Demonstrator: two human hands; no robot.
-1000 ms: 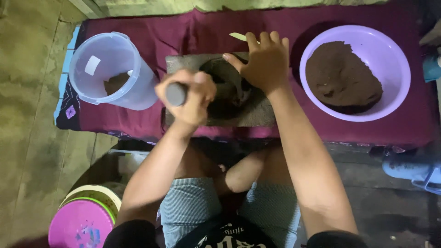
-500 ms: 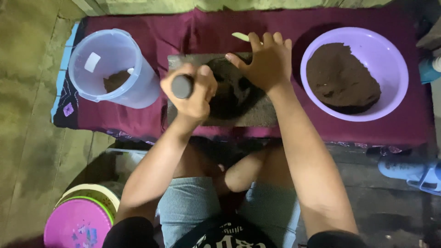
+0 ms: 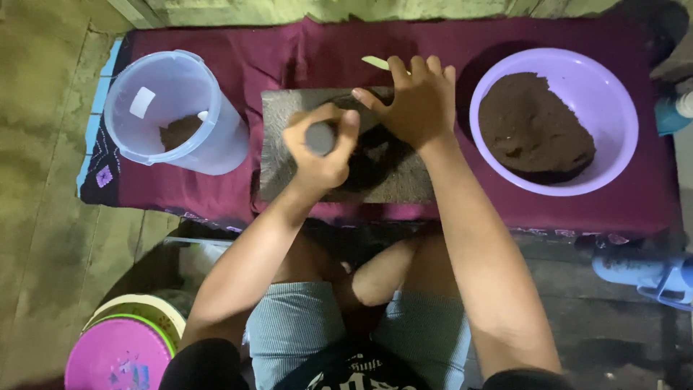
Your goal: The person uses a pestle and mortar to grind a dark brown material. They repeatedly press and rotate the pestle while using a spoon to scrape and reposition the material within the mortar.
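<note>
Two hands work on a grey slab [image 3: 289, 144] on maroon cloth [image 3: 325, 50]. At three o'clock, a purple bowl [image 3: 621, 108]; at nine, a clear jug [image 3: 173, 108]. Left hand [image 3: 321, 155] fists a dark roller [image 3: 320, 139]; right hand [image 3: 411, 101] presses flat, fingers spread, on dark paste [image 3: 372, 155].

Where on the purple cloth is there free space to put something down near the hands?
Bare cloth lies behind the stone slab, between the clear jug and the purple bowl. It is crowded on the slab, where the left hand and right hand work.
</note>
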